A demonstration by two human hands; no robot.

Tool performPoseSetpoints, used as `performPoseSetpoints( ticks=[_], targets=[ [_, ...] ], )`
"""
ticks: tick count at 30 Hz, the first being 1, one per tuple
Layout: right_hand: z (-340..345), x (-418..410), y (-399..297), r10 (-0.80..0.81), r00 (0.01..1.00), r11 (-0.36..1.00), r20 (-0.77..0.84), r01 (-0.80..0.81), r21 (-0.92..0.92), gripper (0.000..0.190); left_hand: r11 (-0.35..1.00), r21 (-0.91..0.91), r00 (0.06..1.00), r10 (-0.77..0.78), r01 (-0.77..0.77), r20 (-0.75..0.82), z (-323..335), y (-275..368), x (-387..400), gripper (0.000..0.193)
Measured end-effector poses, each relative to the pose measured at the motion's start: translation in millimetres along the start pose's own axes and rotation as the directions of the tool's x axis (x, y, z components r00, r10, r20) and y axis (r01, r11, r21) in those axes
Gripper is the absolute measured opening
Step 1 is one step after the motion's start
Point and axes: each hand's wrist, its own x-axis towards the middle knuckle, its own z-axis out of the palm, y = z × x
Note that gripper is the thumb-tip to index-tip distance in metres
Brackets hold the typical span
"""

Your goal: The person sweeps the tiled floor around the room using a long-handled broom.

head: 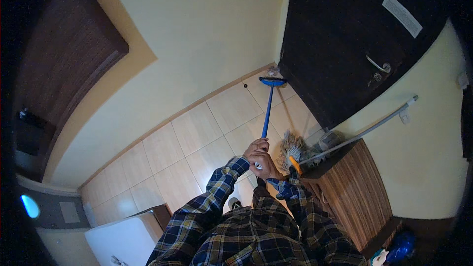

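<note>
A blue broom handle [267,112] slants away from me across the tiled floor. My left hand [255,147] is closed around it. Just nearer to my body, my right hand [266,167] is also wrapped around the handle, close to its end; a small white part shows between the fingers. At the far end, the blue broom head [272,82] rests on the floor near the corner between wall and door. Against that corner lies a small heap of greyish dust [273,71]. A small dark round object [245,85] sits on the tiles left of the broom head.
A closed dark door [332,51] with a metal handle [380,64] stands ahead. To my right, a string mop [292,147] with an orange clamp [295,164] has its grey pole [364,133] leaning on the wall beside a wooden cabinet [354,192]. Another dark-brown door [74,51] is at left.
</note>
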Motion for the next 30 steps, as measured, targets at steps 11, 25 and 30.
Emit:
performPoseSetpoints(
  ticks=[11,25,30],
  targets=[
    [-111.9,47.7,-141.4,-0.248,0.969,0.895,0.019,0.222,0.386,0.015,0.977,0.123,0.979,-0.185,0.173,0.088,1.2,148.0,66.8,0.022],
    [-71.0,22.3,3.9,0.005,0.995,0.996,0.101,-0.014,0.094,0.019,0.877,-0.027,0.683,0.354,-0.480,-0.639,41.9,-4.1,67.7,0.016],
    [-91.2,12.2,-37.8,0.211,0.956,0.953,0.202,-0.247,0.176,0.014,0.818,0.573,0.994,-0.092,0.045,0.052,29.3,26.6,65.0,0.019]
  ],
)
